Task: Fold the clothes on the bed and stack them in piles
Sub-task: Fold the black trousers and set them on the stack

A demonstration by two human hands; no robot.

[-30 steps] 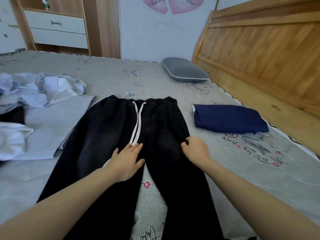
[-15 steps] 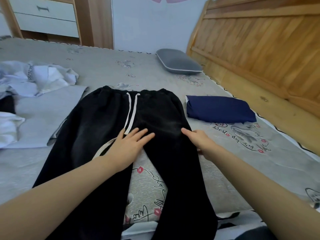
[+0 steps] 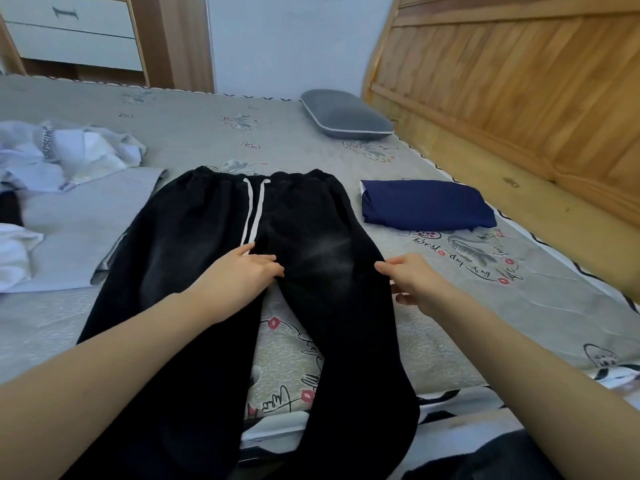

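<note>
Black trousers (image 3: 194, 244) with a white drawstring (image 3: 254, 209) lie flat on the bed (image 3: 277, 133), waist away from me and legs spread toward me. My left hand (image 3: 242, 277) rests flat on the crotch, just below the drawstring ends. My right hand (image 3: 412, 280) touches the outer edge of the right leg with straight fingers pointing left. A folded navy garment (image 3: 426, 206) lies to the right of the waistband. To the left lies a crumpled heap of pale clothes (image 3: 69, 150).
A flat grey garment (image 3: 79, 230) and a white one (image 3: 14, 254) lie left of the trousers. A grey pillow (image 3: 346, 114) sits by the wooden headboard (image 3: 519, 98) on the right. Drawers (image 3: 69, 32) stand beyond the bed. The trouser legs hang over the near edge.
My left hand slid right from the left leg to the crotch. My right hand uncurled and moved out to the right leg's outer edge. The view tilted downward.
</note>
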